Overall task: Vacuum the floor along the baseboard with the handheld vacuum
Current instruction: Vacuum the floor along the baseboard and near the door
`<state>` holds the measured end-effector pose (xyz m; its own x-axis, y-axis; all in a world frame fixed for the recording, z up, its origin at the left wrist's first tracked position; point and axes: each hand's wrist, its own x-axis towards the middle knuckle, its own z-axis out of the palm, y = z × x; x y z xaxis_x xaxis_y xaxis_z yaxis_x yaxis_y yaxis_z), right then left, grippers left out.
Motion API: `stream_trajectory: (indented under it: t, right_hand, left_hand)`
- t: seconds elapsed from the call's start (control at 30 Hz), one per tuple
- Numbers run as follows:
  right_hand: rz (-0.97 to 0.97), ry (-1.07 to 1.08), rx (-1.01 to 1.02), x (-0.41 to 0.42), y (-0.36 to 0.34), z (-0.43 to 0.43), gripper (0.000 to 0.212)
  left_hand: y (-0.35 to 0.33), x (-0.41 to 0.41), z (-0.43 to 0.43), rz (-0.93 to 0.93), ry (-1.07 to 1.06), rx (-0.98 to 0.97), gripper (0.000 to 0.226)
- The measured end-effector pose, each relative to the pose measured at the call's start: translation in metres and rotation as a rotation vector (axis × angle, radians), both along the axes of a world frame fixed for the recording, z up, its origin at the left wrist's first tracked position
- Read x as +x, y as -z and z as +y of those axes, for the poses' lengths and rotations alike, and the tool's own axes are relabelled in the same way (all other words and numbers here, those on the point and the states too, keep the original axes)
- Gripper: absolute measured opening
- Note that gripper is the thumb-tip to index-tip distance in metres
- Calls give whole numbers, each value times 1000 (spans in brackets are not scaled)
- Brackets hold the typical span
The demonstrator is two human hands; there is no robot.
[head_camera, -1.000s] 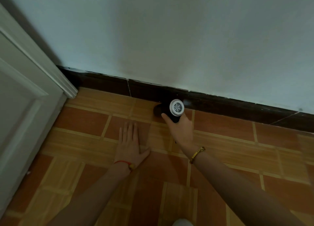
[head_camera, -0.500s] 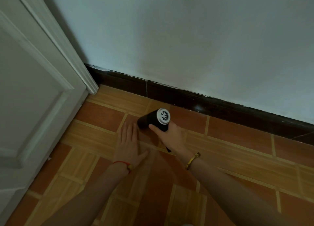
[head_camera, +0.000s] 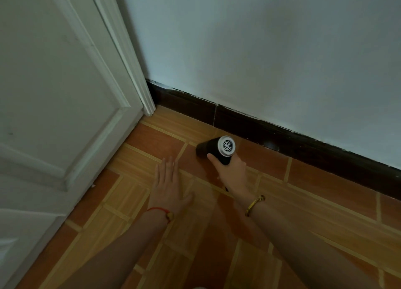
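Note:
A small black handheld vacuum (head_camera: 213, 148) with a round white vented rear cap lies low over the tiled floor (head_camera: 325, 202), its nose pointing left along the dark baseboard (head_camera: 282, 136). My right hand (head_camera: 231, 172) grips its handle from below; the handle is hidden by my fingers. My left hand (head_camera: 168, 184) rests flat on the floor just left of it, fingers straight and pointing toward the wall. A narrow strip of floor separates the vacuum from the baseboard.
A white panelled door (head_camera: 54, 115) and its frame (head_camera: 134, 76) stand at the left, meeting the baseboard in the corner. A pale wall (head_camera: 260, 50) rises above the baseboard. Orange and brown tiles stretch to the right and toward me.
The vacuum and my right hand have moved left along the baseboard, toward the door corner. The view has swung left, showing more door. My left hand stays flat on the floor.

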<state>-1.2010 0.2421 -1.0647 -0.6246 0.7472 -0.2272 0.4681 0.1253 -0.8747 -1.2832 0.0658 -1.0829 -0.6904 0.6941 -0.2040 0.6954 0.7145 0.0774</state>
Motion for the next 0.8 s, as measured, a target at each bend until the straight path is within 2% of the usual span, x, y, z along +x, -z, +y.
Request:
stream_trajectory:
  t: [0.17, 0.43, 0.8]
  right_hand:
    - [8, -90, -14, -16, 4, -22, 49]
    - [1, -185, -14, -29, 9, -40, 50]
    - [4, 47, 6, -28, 0, -9, 52]
  left_hand:
    - [0, -3, -14, -13, -44, 1, 107]
    - [0, -6, -33, -6, -79, 6, 104]
    - [0, -7, -34, 5, -87, -26, 105]
